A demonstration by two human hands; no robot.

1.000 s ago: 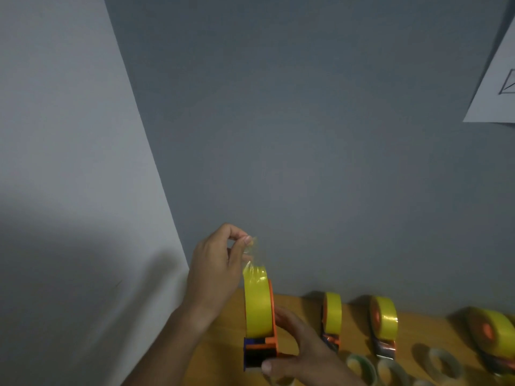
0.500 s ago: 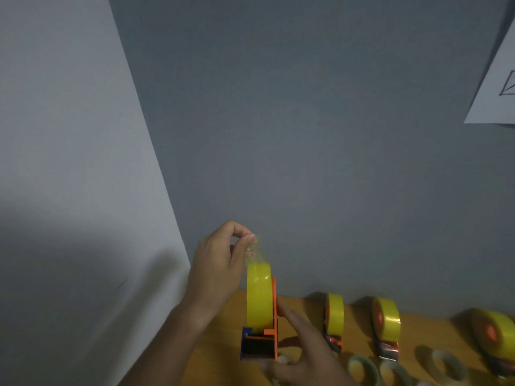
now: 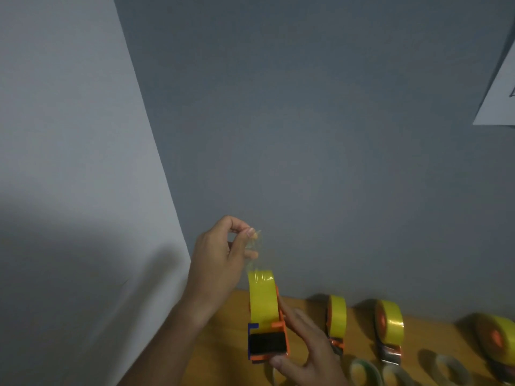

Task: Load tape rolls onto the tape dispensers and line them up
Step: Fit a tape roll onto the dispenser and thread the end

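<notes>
An orange tape dispenser (image 3: 268, 347) carries a yellow tape roll (image 3: 262, 298) and is held up above the wooden table (image 3: 217, 344). My right hand (image 3: 308, 349) grips the dispenser from its right side and below. My left hand (image 3: 223, 257) pinches the clear free end of the tape (image 3: 255, 250) between thumb and fingers, pulled up from the roll. Three more loaded dispensers stand in a row along the wall: one (image 3: 336, 320) just right of my hand, another (image 3: 389, 328) further right, and a third (image 3: 498, 338) at the frame's right edge.
Several loose clear tape rolls (image 3: 365, 373) lie on the table near the bottom edge. A grey wall (image 3: 306, 135) rises right behind the table. A lighter wall (image 3: 69, 190) closes the left side. A white paper (image 3: 498, 101) hangs at the upper right.
My left hand has drawn the tape end a little higher off the roll. The dispenser has tilted slightly, showing more of its black front.
</notes>
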